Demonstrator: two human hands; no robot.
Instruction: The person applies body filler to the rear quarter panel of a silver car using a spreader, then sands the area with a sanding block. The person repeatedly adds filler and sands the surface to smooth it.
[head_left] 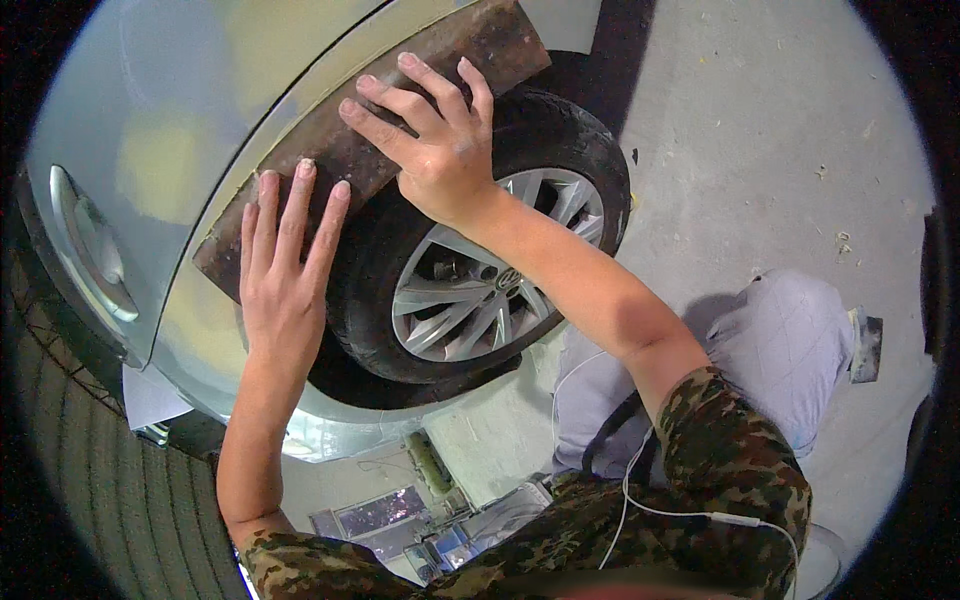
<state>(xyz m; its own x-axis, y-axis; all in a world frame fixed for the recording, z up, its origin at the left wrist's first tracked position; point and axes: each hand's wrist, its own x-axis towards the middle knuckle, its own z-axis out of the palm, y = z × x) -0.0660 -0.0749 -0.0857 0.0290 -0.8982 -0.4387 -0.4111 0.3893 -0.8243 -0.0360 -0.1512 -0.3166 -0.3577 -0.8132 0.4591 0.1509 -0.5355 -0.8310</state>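
Note:
My left hand [283, 295] rests with fingers stretched out on a dark brown, scuffed strip [490, 40] that curves along the car's wheel arch. Farther up the same strip, my right hand [445, 155] presses with its fingers spread and slightly bent. Neither hand is wrapped around anything. The strip lies against the silver-grey car body [165, 60], beside a dark panel seam. What the strip is made of, I cannot tell. Below it, the wheel [490, 285] has silver spokes and a black tyre; my right forearm crosses in front of it.
Yellowish patches [160, 165] mark the panel near what looks like a door handle [95, 245]. Grey concrete floor [750, 130] lies to the right. My bent knee [785, 340] is beside a small dark block [866, 345]. A white cable [735, 519] hangs across my shirt.

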